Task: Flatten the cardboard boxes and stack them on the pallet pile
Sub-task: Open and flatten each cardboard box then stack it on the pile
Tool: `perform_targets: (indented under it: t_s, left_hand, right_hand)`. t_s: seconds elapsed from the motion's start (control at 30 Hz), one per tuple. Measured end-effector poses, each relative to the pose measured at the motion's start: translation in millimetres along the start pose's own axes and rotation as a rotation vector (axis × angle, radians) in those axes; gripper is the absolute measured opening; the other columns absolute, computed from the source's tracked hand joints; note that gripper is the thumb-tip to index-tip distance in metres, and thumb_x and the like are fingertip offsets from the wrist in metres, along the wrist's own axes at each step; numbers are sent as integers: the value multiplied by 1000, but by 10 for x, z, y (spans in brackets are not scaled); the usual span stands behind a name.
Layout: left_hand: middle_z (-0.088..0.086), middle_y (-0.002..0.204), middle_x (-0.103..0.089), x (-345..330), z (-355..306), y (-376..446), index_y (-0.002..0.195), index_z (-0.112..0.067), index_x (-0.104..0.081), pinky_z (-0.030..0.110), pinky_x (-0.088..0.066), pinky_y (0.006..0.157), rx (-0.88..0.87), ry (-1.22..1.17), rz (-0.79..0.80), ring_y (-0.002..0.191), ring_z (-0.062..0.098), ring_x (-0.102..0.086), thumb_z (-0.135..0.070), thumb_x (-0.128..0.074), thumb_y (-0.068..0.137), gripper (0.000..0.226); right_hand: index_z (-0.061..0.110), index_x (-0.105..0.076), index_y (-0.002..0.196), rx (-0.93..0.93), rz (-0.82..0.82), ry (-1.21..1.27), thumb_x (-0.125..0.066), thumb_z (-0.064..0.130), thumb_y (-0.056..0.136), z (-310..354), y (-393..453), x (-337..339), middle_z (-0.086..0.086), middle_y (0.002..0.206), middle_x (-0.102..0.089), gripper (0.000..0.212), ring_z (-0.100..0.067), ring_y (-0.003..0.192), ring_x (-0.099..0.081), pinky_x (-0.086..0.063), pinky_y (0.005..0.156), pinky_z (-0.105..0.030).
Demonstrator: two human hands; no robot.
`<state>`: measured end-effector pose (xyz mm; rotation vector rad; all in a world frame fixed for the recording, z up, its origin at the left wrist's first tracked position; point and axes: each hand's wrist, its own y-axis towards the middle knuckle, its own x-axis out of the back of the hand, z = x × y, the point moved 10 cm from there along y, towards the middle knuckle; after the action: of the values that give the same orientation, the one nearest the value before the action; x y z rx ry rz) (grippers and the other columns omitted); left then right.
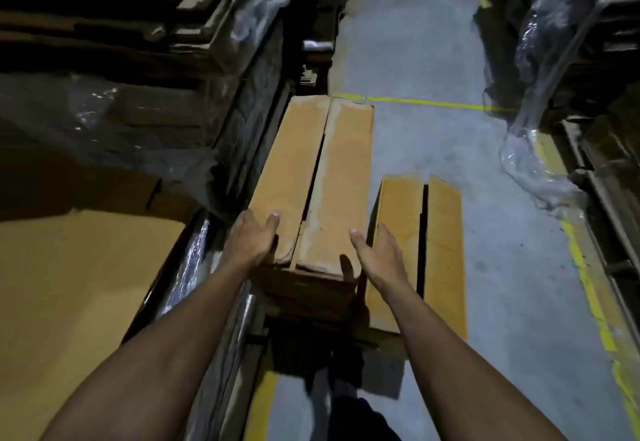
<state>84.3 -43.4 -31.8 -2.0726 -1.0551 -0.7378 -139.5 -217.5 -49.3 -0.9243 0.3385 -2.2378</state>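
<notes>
1. I have both hands on the near end of a long cardboard box that runs away from me down the aisle, its top flaps closed with a dark seam between them.
2. My left hand grips the near left corner, thumb on the top flap and fingers wrapped round the side.
3. My right hand holds the near right edge, thumb on top; its fingers drop behind the box, so I cannot tell how tightly they curl.
4. This box is not flattened yet: it keeps its full depth, and I judge it is being lifted or carried.
5. A flattened box lies on the grey floor just right of it, not yet stacked.
6. The pallet pile of flat sheets sits at near left, beside wrapped stacks further off.
7. Left to do, as I read it: collapse this box, then put both on the pile.
</notes>
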Motion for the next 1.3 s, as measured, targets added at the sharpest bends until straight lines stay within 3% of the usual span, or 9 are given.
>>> perform_targets:
  t_s: [0.2, 0.33, 0.47, 0.6, 0.7, 0.87, 1.1, 1.17, 1.3]
  left_hand:
    - [16, 153, -38, -184, 5, 811, 152, -7, -27, 49, -39, 107, 195, 43, 25, 134, 40, -43, -73, -54, 84, 98]
    - [16, 141, -52, -239, 122, 1216, 143, -7, -43, 50, -44, 104, 275, -38, 62, 127, 40, -50, -82, -68, 61, 114]
    - [5, 125, -56, -325, 278, 1372, 136, -3, -51, 33, -41, 97, 338, -185, 51, 128, 33, -51, -58, -84, 68, 94]
    - [17, 148, -46, -356, 319, 1325, 147, 0, -37, 40, -39, 105, 388, -250, 59, 136, 35, -43, -59, -85, 63, 113]
    - [14, 144, -52, -301, 286, 1098, 144, -7, -46, 41, -43, 106, 365, -181, 43, 131, 35, -49, -74, -80, 57, 115]
    - [-2, 99, -74, 44, 343, 346, 104, -28, -74, 43, -55, 89, 280, -93, -13, 97, 26, -68, -93, -64, 39, 92]
    - [-7, 70, -65, 325, 862, -1119, 81, -28, -60, 34, -49, 69, 197, -140, -77, 80, 29, -67, -82, -71, 57, 60]
    - [-3, 64, -57, 410, 1071, -1484, 89, -21, -61, 33, -42, 62, 202, -63, -96, 78, 33, -64, -82, -69, 61, 68]
    - [0, 75, -59, 597, 1444, -2269, 72, -22, -43, 38, -48, 74, 148, -56, -64, 84, 31, -60, -80, -69, 63, 64]
  right_hand:
    - [21, -9, 161, -160, 41, 87, -54, 78, 82, 63, 1051, -203, -4, 166, -19, 107, -32, 150, -23, -27, 118, -51]
    - [21, -20, 157, -183, 9, 225, -70, 71, 76, 85, 1506, -285, -7, 158, -37, 109, -34, 142, -38, -35, 113, -49]
    - [35, -37, 148, -198, -27, 342, -78, 85, 45, -31, 1689, -402, 3, 141, -55, 122, -28, 129, -52, -45, 107, -49]
    - [37, -44, 144, -170, -33, 297, -71, 95, 36, -85, 1722, -415, 10, 134, -62, 126, -23, 125, -57, -49, 104, -46]
    - [34, -53, 137, -141, -83, 261, -74, 87, 48, -30, 1407, -228, 12, 121, -68, 105, -20, 114, -63, -52, 99, -42]
    - [38, -61, 120, -81, -94, 239, -76, 73, 62, -99, 606, -48, 16, 104, -70, 69, -20, 101, -66, -54, 91, -42]
    - [41, -60, 123, 12, -147, 195, -76, 71, 66, -366, -828, -155, 21, 103, -70, 67, -12, 99, -66, -57, 88, -42]
    - [38, -60, 124, 21, -153, 197, -77, 69, 66, -492, -1236, -248, 17, 103, -70, 67, -11, 97, -67, -58, 85, -41]
    - [37, -57, 124, 25, -217, 196, -79, 59, 74, -758, -2222, -418, 17, 102, -65, 59, -13, 98, -62, -49, 81, -31]
